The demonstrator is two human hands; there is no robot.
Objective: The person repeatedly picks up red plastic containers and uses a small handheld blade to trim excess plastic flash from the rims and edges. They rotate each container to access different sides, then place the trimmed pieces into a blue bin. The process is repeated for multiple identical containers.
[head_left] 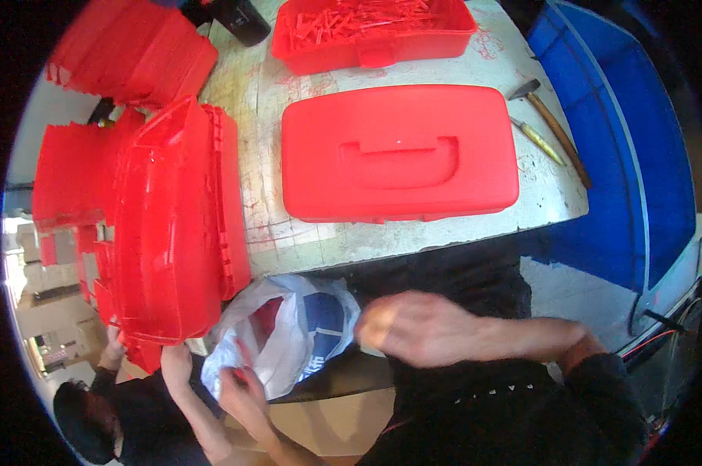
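Note:
A white plastic bag (289,365) with a blue printed side hangs gathered below the table's near edge, its mouth loose, with something red inside. At its left side my left hand (240,392) is closed with curled fingers. A thin red piece shows just above them; whether they grip it or the bag is unclear. My right hand (413,326) is beside the bag's right edge, its fingers smeared by motion. On the table beyond lies a closed red plastic toolbox (397,155), its handle recessed in the lid.
An open red box (374,50) of red plastic pieces stands at the back. Red cases (168,233) are stacked at left, where another person's hand (176,361) reaches in. A hammer (556,128) and a knife (539,142) lie at right, near a blue bin (599,140).

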